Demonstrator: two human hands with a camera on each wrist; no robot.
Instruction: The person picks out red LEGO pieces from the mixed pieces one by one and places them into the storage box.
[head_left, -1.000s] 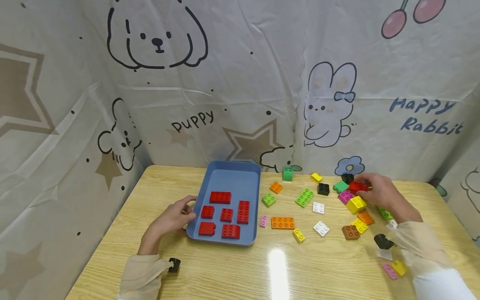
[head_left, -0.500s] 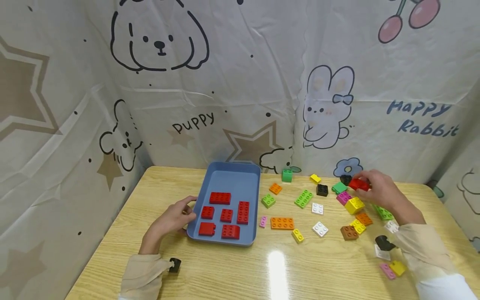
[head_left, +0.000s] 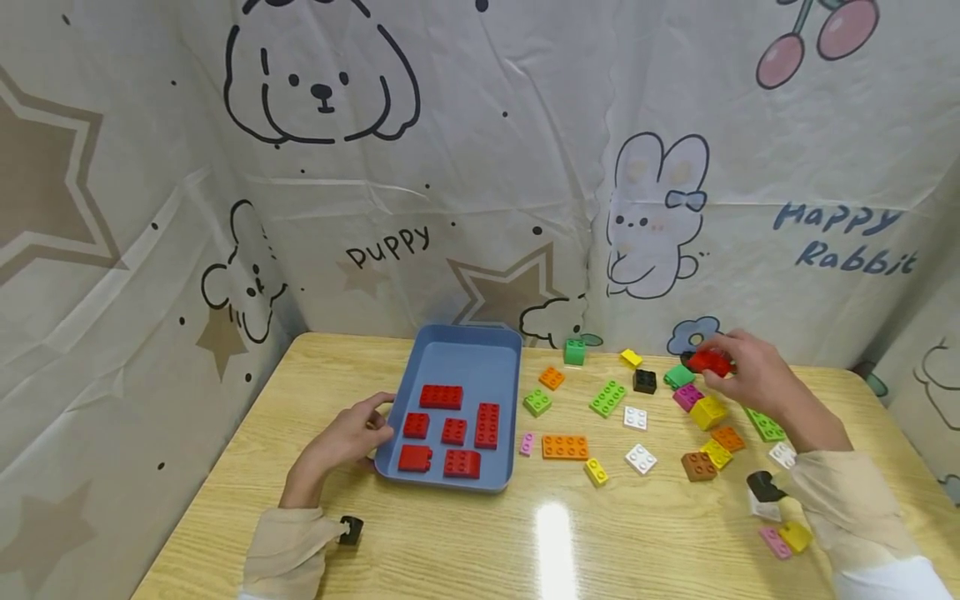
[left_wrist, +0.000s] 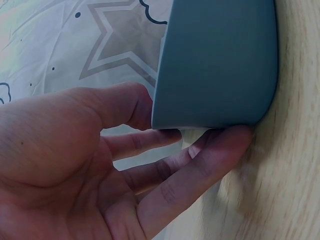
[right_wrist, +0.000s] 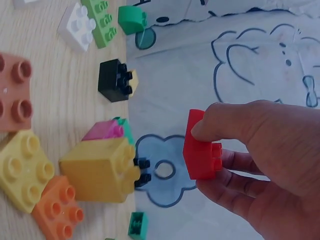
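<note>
My right hand (head_left: pixel 761 379) pinches a red brick (right_wrist: pixel 202 152) between thumb and fingertips, raised off the table at the back right. Studs on the brick face the palm in the right wrist view. My left hand (head_left: pixel 341 437) rests against the left side of a blue tray (head_left: pixel 467 333), thumb and fingers touching its wall in the left wrist view. Several red bricks (head_left: pixel 441 396) lie in the front part of the tray. Below the right hand are a green brick (head_left: pixel 679 377), a magenta brick (head_left: pixel 687 397) and a yellow brick (head_left: pixel 708 412).
Loose bricks cover the table's right half, among them an orange brick (head_left: pixel 565 447), a lime brick (head_left: pixel 607 398), a white brick (head_left: pixel 641 459) and a brown brick (head_left: pixel 699 467). A printed cloth (head_left: pixel 495 150) hangs behind the table (head_left: pixel 450 550).
My right hand has lifted the red brick and shifted it slightly left, away from the cluster. The left hand and tray have not visibly moved.
</note>
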